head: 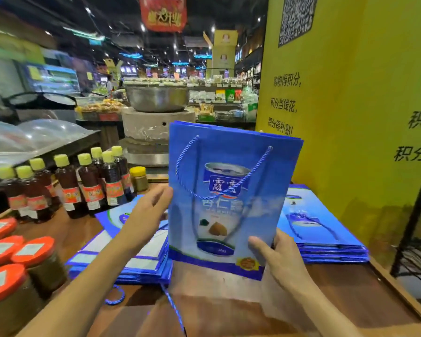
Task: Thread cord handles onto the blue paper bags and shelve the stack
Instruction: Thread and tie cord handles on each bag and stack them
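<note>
I hold a blue paper bag [229, 190] upright above the wooden table. A blue cord handle [187, 152] hangs in a loop down its front face. My right hand [275, 254] grips the bag's lower right corner, thumb on the front. My left hand [146, 215] touches the bag's left edge with relaxed fingers. A stack of flat blue bags [122, 263] lies under my left arm. A second stack [326, 237] with cords on top lies at the right. Loose blue cords [117, 296] lie on the table near me.
Dark sauce bottles [93, 183] with yellow caps stand at the left. Orange-lidded jars [34, 259] sit at the near left. A yellow wall [350, 105] rises at the right beside a black metal rack [413, 239]. A stone mill with a steel basin [156, 100] stands behind.
</note>
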